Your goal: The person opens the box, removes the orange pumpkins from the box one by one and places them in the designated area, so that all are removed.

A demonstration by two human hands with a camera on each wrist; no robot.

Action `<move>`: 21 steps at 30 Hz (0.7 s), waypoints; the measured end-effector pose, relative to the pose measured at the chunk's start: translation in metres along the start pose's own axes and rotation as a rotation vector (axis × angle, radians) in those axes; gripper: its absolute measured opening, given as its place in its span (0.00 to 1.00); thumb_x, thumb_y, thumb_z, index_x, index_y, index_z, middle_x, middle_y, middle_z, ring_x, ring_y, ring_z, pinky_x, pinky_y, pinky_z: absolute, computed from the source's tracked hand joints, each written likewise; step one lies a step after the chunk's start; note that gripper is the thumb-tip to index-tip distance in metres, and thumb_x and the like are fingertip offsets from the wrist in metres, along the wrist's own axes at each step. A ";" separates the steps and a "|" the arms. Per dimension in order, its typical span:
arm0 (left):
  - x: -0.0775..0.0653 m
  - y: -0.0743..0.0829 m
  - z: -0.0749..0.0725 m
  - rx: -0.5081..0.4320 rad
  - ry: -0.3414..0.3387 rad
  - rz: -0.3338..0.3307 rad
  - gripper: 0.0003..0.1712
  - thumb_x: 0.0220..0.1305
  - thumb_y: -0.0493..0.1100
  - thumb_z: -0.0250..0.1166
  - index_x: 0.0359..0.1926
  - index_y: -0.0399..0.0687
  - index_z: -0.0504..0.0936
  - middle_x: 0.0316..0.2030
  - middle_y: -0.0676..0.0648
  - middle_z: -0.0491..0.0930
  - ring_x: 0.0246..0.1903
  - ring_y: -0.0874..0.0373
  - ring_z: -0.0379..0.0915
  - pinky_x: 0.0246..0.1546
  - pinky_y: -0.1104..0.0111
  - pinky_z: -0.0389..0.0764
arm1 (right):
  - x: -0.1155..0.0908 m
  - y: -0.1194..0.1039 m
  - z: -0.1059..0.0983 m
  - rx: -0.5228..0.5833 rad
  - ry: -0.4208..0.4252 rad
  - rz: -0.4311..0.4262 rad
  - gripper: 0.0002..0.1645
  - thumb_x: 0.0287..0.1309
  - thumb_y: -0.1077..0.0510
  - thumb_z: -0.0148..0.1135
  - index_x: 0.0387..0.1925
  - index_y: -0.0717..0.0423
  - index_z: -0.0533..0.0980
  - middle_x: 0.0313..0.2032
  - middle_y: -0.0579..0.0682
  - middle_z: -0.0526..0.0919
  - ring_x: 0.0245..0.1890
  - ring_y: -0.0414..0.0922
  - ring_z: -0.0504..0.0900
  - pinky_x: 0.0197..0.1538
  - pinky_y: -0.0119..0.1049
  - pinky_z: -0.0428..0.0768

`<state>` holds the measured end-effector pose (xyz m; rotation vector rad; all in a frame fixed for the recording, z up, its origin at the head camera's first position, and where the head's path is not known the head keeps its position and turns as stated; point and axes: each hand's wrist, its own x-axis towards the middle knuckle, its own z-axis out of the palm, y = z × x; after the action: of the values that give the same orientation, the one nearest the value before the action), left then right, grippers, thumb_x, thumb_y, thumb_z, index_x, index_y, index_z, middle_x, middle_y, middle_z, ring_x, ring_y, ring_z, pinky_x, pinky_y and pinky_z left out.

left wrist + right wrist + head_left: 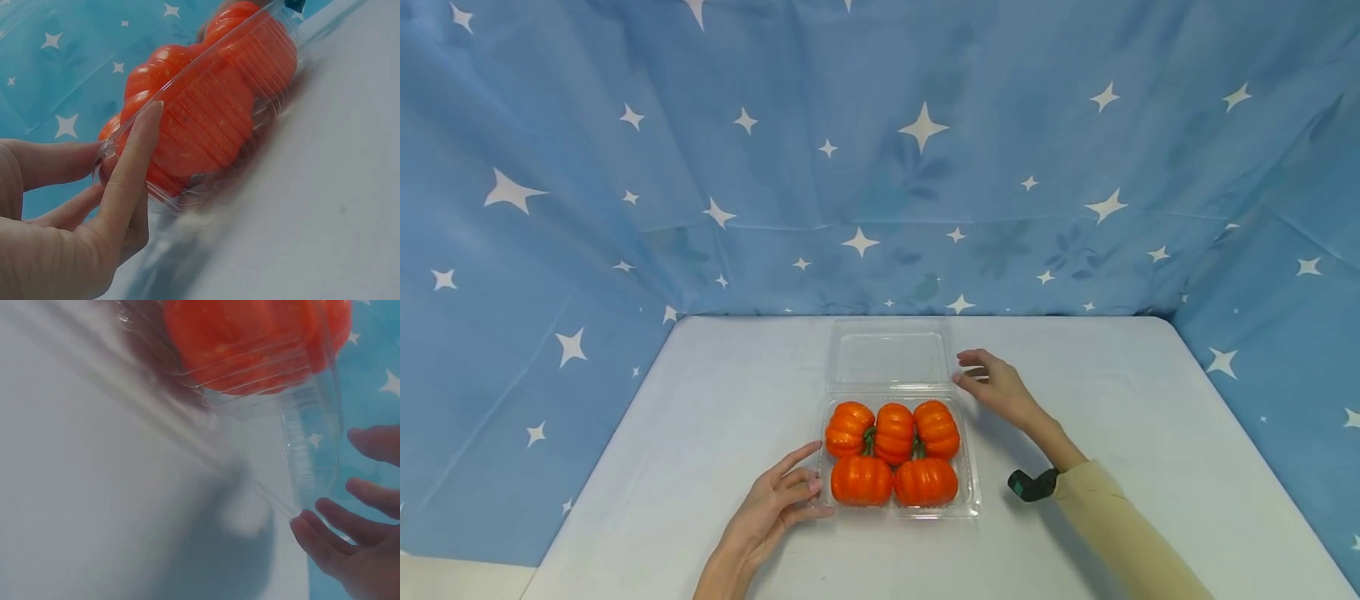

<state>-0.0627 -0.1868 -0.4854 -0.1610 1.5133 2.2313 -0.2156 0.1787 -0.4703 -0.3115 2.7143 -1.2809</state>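
A clear plastic clamshell box point(973, 500) lies open on the table, its lid point(891, 358) folded back toward the curtain. Small orange pumpkins point(862, 481) with green stems, several of them, fill its base in two rows. My left hand point(771, 504) is at the box's left side, fingers along the left edge and thumb at the front corner; the left wrist view shows the thumb point(134, 153) lying against the ridged clear wall. Beside the lid's right edge hovers my right hand point(996, 387), fingers loosely bent with nothing between them. Its fingertips point(300, 528) come close to the lid.
A white table point(1075, 375) carries the box near its middle. Behind and at both sides hangs a blue curtain point(820, 192) with white stars. On the right wrist sits a black device point(1032, 485), below a beige sleeve point(1120, 533).
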 end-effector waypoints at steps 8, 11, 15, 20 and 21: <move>0.000 0.000 -0.001 -0.005 -0.011 0.001 0.42 0.71 0.30 0.60 0.80 0.39 0.52 0.38 0.54 0.76 0.39 0.63 0.75 0.54 0.50 0.84 | -0.016 -0.010 -0.006 -0.123 0.014 -0.164 0.28 0.67 0.56 0.66 0.64 0.64 0.73 0.62 0.65 0.79 0.57 0.63 0.81 0.56 0.57 0.83; 0.000 0.001 0.000 -0.010 -0.013 0.001 0.42 0.70 0.30 0.61 0.80 0.38 0.52 0.38 0.53 0.76 0.39 0.63 0.75 0.54 0.50 0.84 | -0.021 -0.013 -0.007 -0.177 0.025 -0.237 0.27 0.66 0.57 0.67 0.62 0.64 0.75 0.61 0.64 0.79 0.57 0.62 0.80 0.57 0.58 0.83; 0.000 0.002 0.000 -0.016 -0.016 -0.001 0.43 0.70 0.31 0.61 0.80 0.38 0.52 0.38 0.53 0.77 0.38 0.63 0.76 0.54 0.50 0.84 | -0.029 -0.020 -0.009 -0.219 -0.002 -0.327 0.25 0.64 0.59 0.69 0.61 0.63 0.76 0.60 0.62 0.80 0.60 0.62 0.79 0.60 0.61 0.80; -0.001 0.004 0.001 -0.013 -0.018 -0.007 0.43 0.70 0.30 0.61 0.80 0.38 0.52 0.38 0.53 0.77 0.39 0.63 0.76 0.54 0.51 0.84 | -0.040 -0.030 -0.009 -0.260 -0.065 -0.397 0.25 0.63 0.61 0.68 0.61 0.60 0.76 0.61 0.60 0.80 0.63 0.61 0.77 0.65 0.61 0.76; -0.001 0.005 0.000 -0.008 -0.016 -0.010 0.43 0.70 0.30 0.61 0.80 0.38 0.52 0.38 0.54 0.77 0.39 0.63 0.76 0.54 0.52 0.85 | -0.042 -0.031 -0.009 -0.269 -0.074 -0.404 0.25 0.63 0.61 0.68 0.61 0.60 0.76 0.61 0.59 0.80 0.63 0.60 0.76 0.65 0.61 0.76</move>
<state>-0.0639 -0.1882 -0.4809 -0.1528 1.4924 2.2262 -0.1725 0.1757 -0.4394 -0.9556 2.8505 -0.9459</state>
